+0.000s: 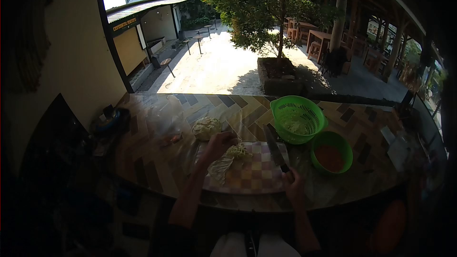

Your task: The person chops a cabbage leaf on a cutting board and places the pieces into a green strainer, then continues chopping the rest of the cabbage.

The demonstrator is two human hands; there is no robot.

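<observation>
My right hand (294, 183) grips the dark handle of a kitchen knife (273, 146), its blade pointing away from me over the right side of a chequered cutting board (257, 176). Above the board's far left part, my left hand (223, 143) has its fingers pinched together, with pale strands of shredded cabbage at the tips. A small heap of shredded cabbage (239, 151) lies just below that hand. Closer to me is a pale cabbage piece (220, 167) on the board. Behind my left hand sits a cabbage head (206, 127).
A green colander (282, 128) with shredded cabbage inside stands beyond the knife. Next to it is a green bowl (350, 157) with orange-brown contents. A clear plastic bag (164, 114) lies at the left. Dim items crowd both ends of the wood-patterned counter (152, 166).
</observation>
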